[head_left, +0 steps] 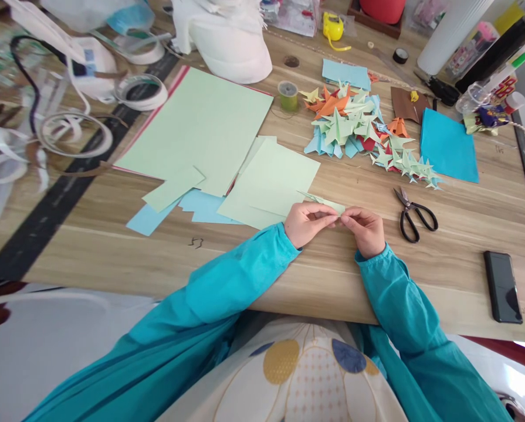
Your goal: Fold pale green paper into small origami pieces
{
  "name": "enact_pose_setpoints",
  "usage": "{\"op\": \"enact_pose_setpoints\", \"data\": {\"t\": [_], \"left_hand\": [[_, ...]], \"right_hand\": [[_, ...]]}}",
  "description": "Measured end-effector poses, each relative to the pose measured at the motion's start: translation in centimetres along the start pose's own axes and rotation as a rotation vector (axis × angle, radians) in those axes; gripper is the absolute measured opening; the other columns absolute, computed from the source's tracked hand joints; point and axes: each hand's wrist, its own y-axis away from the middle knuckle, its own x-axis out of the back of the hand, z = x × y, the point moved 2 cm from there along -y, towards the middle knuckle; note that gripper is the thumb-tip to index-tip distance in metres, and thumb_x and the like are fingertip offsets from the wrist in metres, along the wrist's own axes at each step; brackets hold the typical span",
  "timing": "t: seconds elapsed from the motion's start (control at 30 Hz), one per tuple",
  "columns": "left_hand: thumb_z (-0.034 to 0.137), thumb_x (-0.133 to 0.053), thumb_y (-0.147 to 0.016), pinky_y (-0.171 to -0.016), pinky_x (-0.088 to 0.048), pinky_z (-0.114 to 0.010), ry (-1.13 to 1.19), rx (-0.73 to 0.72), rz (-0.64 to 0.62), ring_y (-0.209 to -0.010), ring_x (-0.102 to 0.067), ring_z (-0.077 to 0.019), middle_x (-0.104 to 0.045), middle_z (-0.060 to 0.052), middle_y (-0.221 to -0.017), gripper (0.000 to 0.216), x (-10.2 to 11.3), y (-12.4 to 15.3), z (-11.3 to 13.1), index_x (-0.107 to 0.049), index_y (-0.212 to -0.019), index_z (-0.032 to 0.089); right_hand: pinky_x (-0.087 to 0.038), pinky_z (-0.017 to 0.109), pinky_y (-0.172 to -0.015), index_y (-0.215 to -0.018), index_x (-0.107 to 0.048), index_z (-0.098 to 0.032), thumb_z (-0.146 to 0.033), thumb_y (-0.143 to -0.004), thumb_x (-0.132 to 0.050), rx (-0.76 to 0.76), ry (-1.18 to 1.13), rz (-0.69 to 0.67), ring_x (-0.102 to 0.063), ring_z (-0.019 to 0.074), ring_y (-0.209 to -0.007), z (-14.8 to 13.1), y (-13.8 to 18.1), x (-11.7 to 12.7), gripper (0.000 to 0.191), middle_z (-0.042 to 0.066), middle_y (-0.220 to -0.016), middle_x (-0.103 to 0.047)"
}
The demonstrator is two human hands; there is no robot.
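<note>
Between my two hands is a narrow folded piece of pale green paper point(330, 203), held just above the table near its front edge. My left hand point(308, 223) pinches its lower edge with thumb and fingertips. At the paper's right end, my right hand point(365, 230) pinches too, the fingertips of both hands almost touching. Flat pale green sheets point(275, 179) lie just beyond my left hand. Black-handled scissors point(414, 215) rest to the right of my right hand, blades slightly apart. A pile of folded paper cranes point(344, 124) in green, orange, blue and red sits farther back.
Large green sheets point(200, 126) and blue paper strips point(152, 218) lie left of centre. Thread spool point(288, 97), blue paper square point(449, 143) and yellow tape measure point(333, 28) are farther back. A phone point(503, 287) lies at right. White tape rolls point(139, 92) clutter the left.
</note>
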Motion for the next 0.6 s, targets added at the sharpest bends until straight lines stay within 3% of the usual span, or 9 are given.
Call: {"op": "enact_pose_setpoints", "data": {"t": [0.6], "left_hand": [[0.016, -0.064, -0.067, -0.058, -0.056, -0.024, -0.075, -0.144, 0.011, -0.058, -0.065, -0.0143, -0.069, -0.004, -0.065, 0.007, -0.55, 0.33, -0.32, -0.068, -0.071, 0.013]], "right_hand": [[-0.047, 0.026, -0.054, -0.065, -0.066, -0.018, -0.031, -0.063, -0.075, -0.146, -0.087, 0.101, -0.057, 0.0118, -0.051, 0.99, -0.03, 0.08, 0.016, -0.001, -0.054, -0.064]]}}
